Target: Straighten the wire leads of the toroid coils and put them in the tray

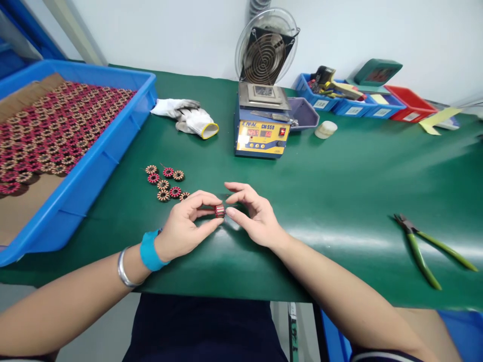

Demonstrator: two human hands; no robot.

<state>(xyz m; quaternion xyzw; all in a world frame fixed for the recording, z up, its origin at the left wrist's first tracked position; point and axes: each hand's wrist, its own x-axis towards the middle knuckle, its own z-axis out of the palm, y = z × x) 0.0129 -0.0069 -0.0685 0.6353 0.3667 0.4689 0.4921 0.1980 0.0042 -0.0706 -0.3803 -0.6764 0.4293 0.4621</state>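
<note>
Between the thumb and fingers of my left hand (188, 221) is a small red wound coil (219, 210), held on edge above the green table. My right hand (256, 215) is just to its right, thumb and forefinger apart, the thumb tip close to the coil. Whether that thumb touches it I cannot tell. Behind my left hand lie several loose wound coils (163, 184), some red and some copper-coloured, a few with wire ends sticking out.
A blue tray (109, 146) with rows of coils stands at the left. White gloves (188, 116) lie beside it. A solder pot (262, 123) with a fan is at the back. Green-handled cutters (418, 246) lie at right; small bins (354, 108) line the wall.
</note>
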